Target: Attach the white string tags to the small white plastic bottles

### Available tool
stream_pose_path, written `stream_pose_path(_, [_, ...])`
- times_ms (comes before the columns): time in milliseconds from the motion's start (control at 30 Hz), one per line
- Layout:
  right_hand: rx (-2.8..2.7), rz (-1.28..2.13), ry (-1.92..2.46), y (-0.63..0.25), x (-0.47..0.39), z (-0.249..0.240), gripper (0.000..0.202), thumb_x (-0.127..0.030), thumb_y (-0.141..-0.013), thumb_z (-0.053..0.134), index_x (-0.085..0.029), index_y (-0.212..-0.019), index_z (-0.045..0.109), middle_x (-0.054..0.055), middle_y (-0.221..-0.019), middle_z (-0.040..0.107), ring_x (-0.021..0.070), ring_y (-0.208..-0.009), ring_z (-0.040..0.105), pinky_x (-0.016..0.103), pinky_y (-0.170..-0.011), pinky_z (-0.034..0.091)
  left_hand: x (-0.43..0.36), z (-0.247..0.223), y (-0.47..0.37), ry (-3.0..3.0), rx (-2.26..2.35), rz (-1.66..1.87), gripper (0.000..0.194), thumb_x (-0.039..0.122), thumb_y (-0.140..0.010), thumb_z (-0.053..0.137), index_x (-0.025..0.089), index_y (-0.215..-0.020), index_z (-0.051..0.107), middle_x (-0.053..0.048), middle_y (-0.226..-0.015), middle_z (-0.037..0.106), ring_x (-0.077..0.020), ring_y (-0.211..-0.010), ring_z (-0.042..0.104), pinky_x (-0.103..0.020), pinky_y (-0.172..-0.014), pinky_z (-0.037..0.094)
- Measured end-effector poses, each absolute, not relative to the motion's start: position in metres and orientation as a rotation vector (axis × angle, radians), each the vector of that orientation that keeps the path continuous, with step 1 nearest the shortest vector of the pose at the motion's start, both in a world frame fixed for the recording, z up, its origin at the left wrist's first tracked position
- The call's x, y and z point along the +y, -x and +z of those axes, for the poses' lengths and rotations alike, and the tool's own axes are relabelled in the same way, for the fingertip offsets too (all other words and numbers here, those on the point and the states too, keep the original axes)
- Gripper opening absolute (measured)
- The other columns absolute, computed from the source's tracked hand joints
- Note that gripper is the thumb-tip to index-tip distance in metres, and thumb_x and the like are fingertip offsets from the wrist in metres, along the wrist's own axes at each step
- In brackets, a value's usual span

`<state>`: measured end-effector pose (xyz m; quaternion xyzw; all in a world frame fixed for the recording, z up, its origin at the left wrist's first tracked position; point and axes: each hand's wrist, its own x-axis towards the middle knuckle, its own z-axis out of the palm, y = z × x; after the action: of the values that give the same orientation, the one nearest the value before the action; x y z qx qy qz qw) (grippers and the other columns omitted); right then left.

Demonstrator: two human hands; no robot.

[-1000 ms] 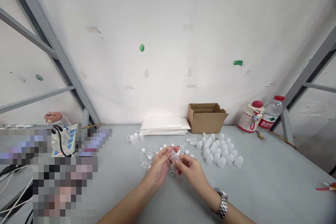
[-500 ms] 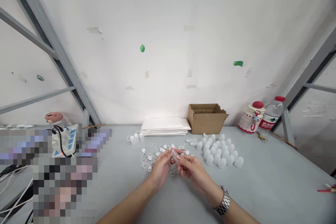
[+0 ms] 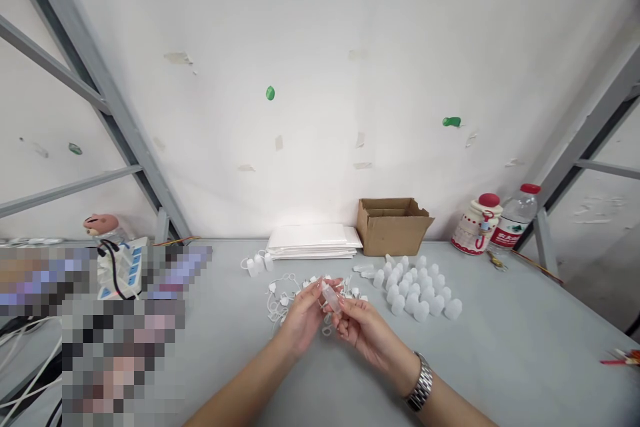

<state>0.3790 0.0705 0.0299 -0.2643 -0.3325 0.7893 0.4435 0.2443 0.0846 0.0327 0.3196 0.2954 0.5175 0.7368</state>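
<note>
A small translucent plastic bottle point(image 3: 331, 299) is tilted between my two hands, its narrow end up and to the left. My right hand point(image 3: 363, 330) pinches its lower end with thumb and fingers. At the narrow end, the thumb and fingertips of my left hand point(image 3: 305, 313) close round the tip; whether a cap sits there is too small to tell. Under and behind my hands lies a loose pile of white caps with looped cords point(image 3: 281, 300), partly covered by my fingers. Several similar translucent bottles point(image 3: 421, 288) stand grouped to the right.
Several small white bottles with loops point(image 3: 257, 263) stand at the back left. Flat white packets point(image 3: 314, 243) and an open cardboard box point(image 3: 395, 235) are by the wall. A jar point(image 3: 475, 230), a water bottle point(image 3: 515, 220) and a power strip point(image 3: 123, 270) flank the grey table.
My right fingers have shifted down and slightly left, showing more of the bottle. My left hand stays at its narrow end. The view has shifted slightly.
</note>
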Motion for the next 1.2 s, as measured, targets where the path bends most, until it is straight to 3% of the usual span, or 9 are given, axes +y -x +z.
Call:
stream_pose_path(367, [-0.741, 1.929, 0.673, -0.377, 0.069, 0.028, 0.027, -0.036, -0.065, 0.073, -0.01, -0.068, 0.066, 0.001, -0.056, 0.059, 0.0065, -0.049, 0.048, 0.02, -0.052, 0.038, 0.08, 0.038, -0.248, -0.85, 0.753, 1.174, 0.032, 0.04, -0.07, 0.065, 0.013, -0.087, 0.07, -0.012, -0.111, 0.062, -0.0253, -0.101, 0.054, -0.033, -0.088, 0.038])
stream_pose_path(500, [-0.835, 1.831, 0.734, -0.376, 0.067, 0.032, 0.032, -0.042, -0.063, 0.072, -0.011, -0.062, 0.065, 0.001, -0.055, 0.059, 0.0079, -0.048, 0.049, 0.022, -0.051, 0.039, 0.079, 0.037, -0.249, -0.844, 0.759, 1.166, 0.035, 0.042, -0.068, 0.066, 0.014, -0.09, 0.07, -0.011, -0.1, 0.066, -0.0254, -0.095, 0.055, -0.034, -0.082, 0.041])
stream_pose_path(700, [-1.006, 1.618, 0.94, -0.37, 0.068, 0.03, 0.04, -0.053, -0.061, 0.068, -0.014, -0.06, 0.062, 0.0, -0.056, 0.058, 0.0114, -0.05, 0.051, 0.025, -0.051, 0.042, 0.08, 0.033, -0.251, -0.801, 0.731, 1.077, 0.048, 0.048, -0.073, 0.06, 0.015, -0.108, 0.063, -0.007, -0.066, 0.063, -0.0178, -0.066, 0.056, -0.027, -0.059, 0.04])
stream_pose_path(800, [-1.176, 1.421, 1.041, -0.37, 0.068, 0.029, 0.04, -0.055, -0.067, 0.062, -0.016, -0.063, 0.062, 0.0, -0.056, 0.057, 0.0134, -0.051, 0.052, 0.027, -0.052, 0.043, 0.083, 0.031, -0.253, -0.786, 0.707, 1.016, 0.054, 0.053, -0.073, 0.057, 0.014, -0.11, 0.061, -0.007, -0.069, 0.064, -0.0136, -0.056, 0.051, -0.025, -0.052, 0.036])
stream_pose_path(900, [-1.383, 1.101, 1.137, -0.372, 0.065, 0.03, 0.032, -0.049, -0.076, 0.055, -0.018, -0.075, 0.064, 0.002, -0.063, 0.061, 0.0159, -0.059, 0.054, 0.027, -0.057, 0.043, 0.084, 0.034, -0.252, -0.82, 0.666, 1.004, 0.051, 0.053, -0.074, 0.056, 0.013, -0.103, 0.065, -0.011, -0.084, 0.066, -0.0158, -0.065, 0.054, -0.028, -0.061, 0.037])
stream_pose_path(1033, [-1.523, 0.835, 1.195, -0.376, 0.061, 0.03, 0.028, -0.043, -0.079, 0.054, -0.019, -0.088, 0.064, 0.006, -0.073, 0.065, 0.0184, -0.064, 0.056, 0.029, -0.061, 0.044, 0.084, 0.041, -0.245, -0.814, 0.665, 1.103, 0.039, 0.04, -0.071, 0.065, 0.02, -0.105, 0.064, -0.01, -0.111, 0.061, -0.0224, -0.097, 0.054, -0.031, -0.081, 0.038])
stream_pose_path(1200, [-1.593, 0.698, 1.194, -0.376, 0.061, 0.029, 0.024, -0.04, -0.08, 0.053, -0.019, -0.088, 0.063, 0.005, -0.074, 0.065, 0.0172, -0.063, 0.056, 0.028, -0.062, 0.045, 0.088, 0.04, -0.237, -0.84, 0.647, 1.132, 0.03, 0.033, -0.074, 0.064, 0.018, -0.1, 0.067, -0.009, -0.104, 0.065, -0.0226, -0.102, 0.053, -0.032, -0.089, 0.036])
